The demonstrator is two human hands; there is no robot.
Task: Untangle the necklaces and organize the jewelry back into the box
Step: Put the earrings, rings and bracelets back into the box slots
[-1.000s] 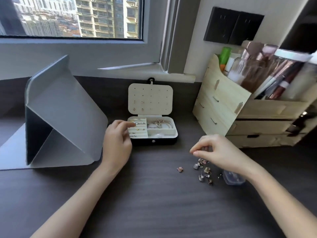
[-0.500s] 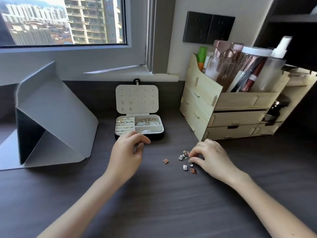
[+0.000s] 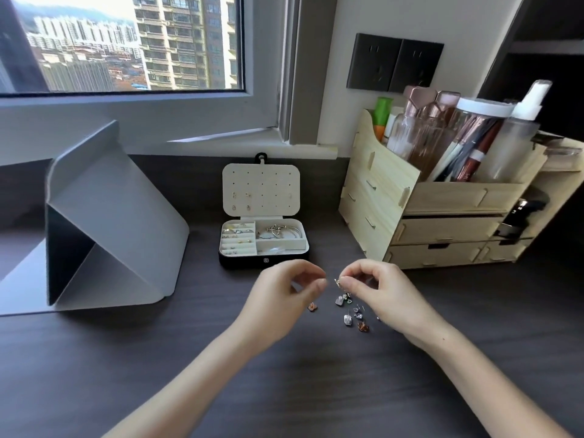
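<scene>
A small black jewelry box [image 3: 263, 259] with a cream lining stands open on the dark desk. Its raised lid [image 3: 261, 189] carries a few stud earrings, and its trays hold rings and a pile of thin gold pieces [image 3: 278, 232]. Several small earrings [image 3: 347, 318] lie scattered on the desk in front of the box, one orange piece [image 3: 312, 306] apart to the left. My right hand [image 3: 384, 292] pinches a tiny earring [image 3: 338, 282] between thumb and forefinger above the scatter. My left hand [image 3: 286, 295] hovers just left of it, fingers curled toward the thumb; whether it holds anything is unclear.
A folded grey tablet stand [image 3: 104, 222] rises at the left. A wooden organizer [image 3: 442, 210] with drawers, bottles and brushes fills the right rear. The window sill [image 3: 246, 140] and a black wall socket [image 3: 395, 66] lie behind the box.
My left hand came back from the box's left tray to the space in front of it. My right hand dipped to the scattered earrings and lifted one; the two hands now nearly meet.
</scene>
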